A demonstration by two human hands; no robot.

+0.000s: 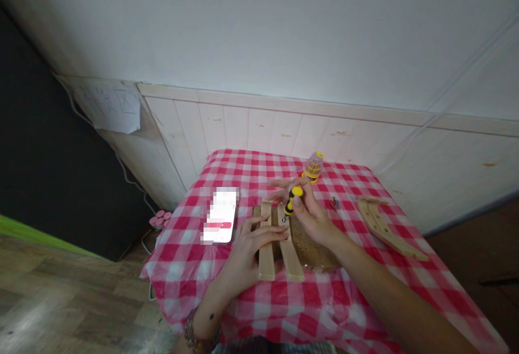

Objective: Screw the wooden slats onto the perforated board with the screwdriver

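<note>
Two pale curved wooden pieces (266, 256) lie side by side on a brown board (312, 251) with small holes. My left hand (247, 243) reaches over them from the left, its fingers across both bars, holding them down. In my right hand (312, 213) is a yellow and black screwdriver (292, 200), tilted, its handle gripped between thumb and fingers. The shaft points down at a small dark spot on the right-hand bar, apparently a screw or hole. Whether the tip touches it is hard to tell.
A red and white checked cloth (194, 273) covers the table. Left of my hands lies a lit phone (222, 216). Behind stands a clear and yellow bit holder (314, 166). Several screws (334, 204) and another curved wooden piece (379, 227) are to the right. A panelled wall (259, 127) borders the table's back.
</note>
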